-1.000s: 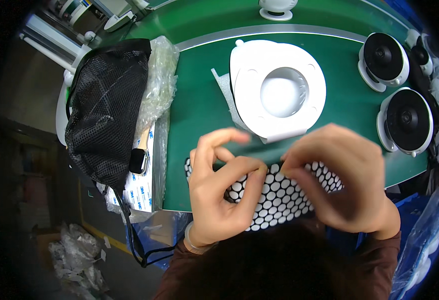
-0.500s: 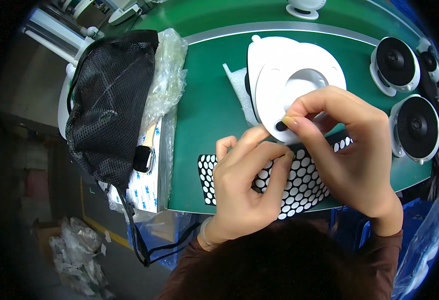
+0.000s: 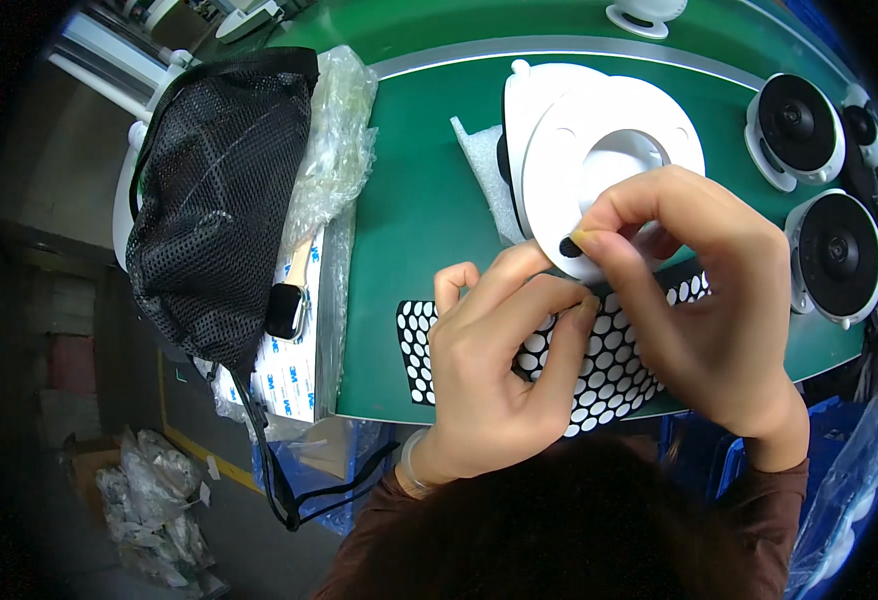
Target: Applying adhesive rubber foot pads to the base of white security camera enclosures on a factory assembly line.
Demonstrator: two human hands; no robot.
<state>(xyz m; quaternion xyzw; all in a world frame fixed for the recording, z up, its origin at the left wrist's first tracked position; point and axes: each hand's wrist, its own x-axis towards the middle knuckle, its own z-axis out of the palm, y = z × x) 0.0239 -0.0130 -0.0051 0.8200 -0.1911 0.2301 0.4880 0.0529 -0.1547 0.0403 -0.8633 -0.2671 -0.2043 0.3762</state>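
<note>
A white device with a round base (image 3: 549, 150) lies tilted on the green table, the base's round recess facing up. At its lower edge sits a small black round pad (image 3: 570, 246). My right hand (image 3: 709, 300) pinches at this pad with thumb and forefinger. My left hand (image 3: 504, 360) is closed, thumb against a bent finger; what lies between them is hidden. One of its fingers touches the base's lower edge. Beneath both hands lies a black sheet with rows of white dots (image 3: 609, 375), partly covered by them.
On the left, a black mesh bag (image 3: 224, 200) rests beside clear plastic wrap (image 3: 344, 130) and a smartwatch (image 3: 286, 310). White foam (image 3: 487, 175) pokes out beside the device. Two white devices with black round faces (image 3: 797, 125) (image 3: 839, 250) stand at the right.
The white device and both hands appear shifted slightly right in the picture. More of the black pad shows beside my right fingertips, which stay at it.
</note>
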